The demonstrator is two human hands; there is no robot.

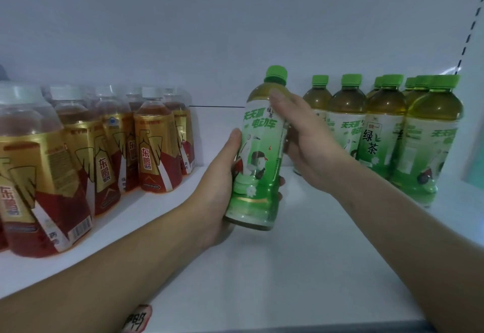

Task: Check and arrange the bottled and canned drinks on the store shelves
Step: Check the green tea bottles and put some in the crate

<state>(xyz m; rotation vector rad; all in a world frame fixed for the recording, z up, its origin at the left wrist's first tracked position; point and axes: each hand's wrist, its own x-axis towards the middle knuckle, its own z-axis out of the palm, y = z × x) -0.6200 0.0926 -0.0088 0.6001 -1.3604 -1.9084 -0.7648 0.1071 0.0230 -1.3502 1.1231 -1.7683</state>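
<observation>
Above the white shelf [288, 267], between the two groups of drinks, the green tea bottle [259, 154] is held a little tilted, cap up. The left hand [222, 175] grips its lower part, thumb on the label. The right hand [309, 144] wraps round the upper part, thumb on the shoulder. Farther back, red-gold bottles [157, 146] stand at the left and other green tea bottles [385, 133] stand in rows at the right.
</observation>
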